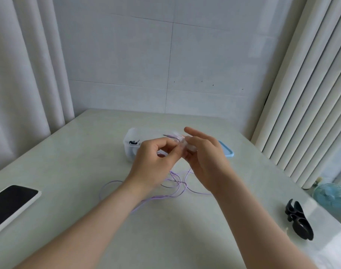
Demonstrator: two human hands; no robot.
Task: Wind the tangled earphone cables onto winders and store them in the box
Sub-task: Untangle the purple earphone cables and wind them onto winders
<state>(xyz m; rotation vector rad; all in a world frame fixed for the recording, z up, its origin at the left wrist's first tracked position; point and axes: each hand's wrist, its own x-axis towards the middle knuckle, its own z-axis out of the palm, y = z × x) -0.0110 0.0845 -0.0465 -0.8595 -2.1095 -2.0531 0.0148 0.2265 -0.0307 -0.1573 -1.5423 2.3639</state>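
Observation:
A purple earphone cable (177, 183) lies in loose tangled loops on the pale table, and one strand rises to my hands. My left hand (156, 158) pinches that cable near its top. My right hand (204, 152) holds a small translucent winder (187, 145) with its lower fingers, index finger stretched out. The cable's plug end (168, 135) sticks out left above the winder. Behind my hands stands a clear plastic box (130, 144) with a black wound earphone (134, 142) inside. Much of the box is hidden by my hands.
A blue lid (227, 150) lies to the right of the box. A phone (10, 202) lies screen-up at the left table edge. A black winder-shaped object (299, 220) sits at the right, near a small blue fan (330, 195). Curtains hang on both sides.

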